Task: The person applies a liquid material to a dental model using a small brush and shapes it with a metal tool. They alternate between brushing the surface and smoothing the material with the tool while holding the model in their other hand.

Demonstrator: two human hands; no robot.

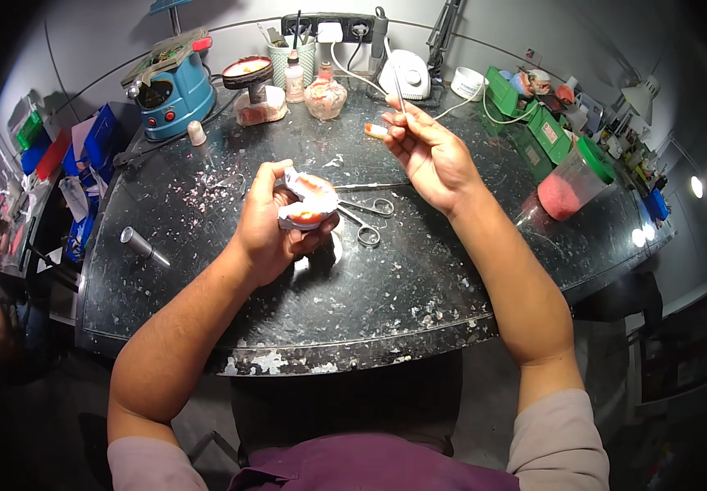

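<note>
My left hand [267,217] grips a white plaster dental cast [312,196] with orange material along its curved ridge, over the bench's middle. My right hand [431,159], raised to the right of the cast, holds a thin metal instrument [395,72] upright between its fingertips. Just left of those fingers, on the bench, is a small orange-and-white piece [374,130]. Metal scissors or forceps [367,230] lie right of the cast. A white round object below my left hand is largely hidden.
On the scuffed dark bench [370,311] stand a blue machine [165,119], bottles [294,82], a white device [404,75], green trays [503,94], a jar of pink powder [562,188] and a metal cylinder [145,248]. Blue bins [92,139] are at the left.
</note>
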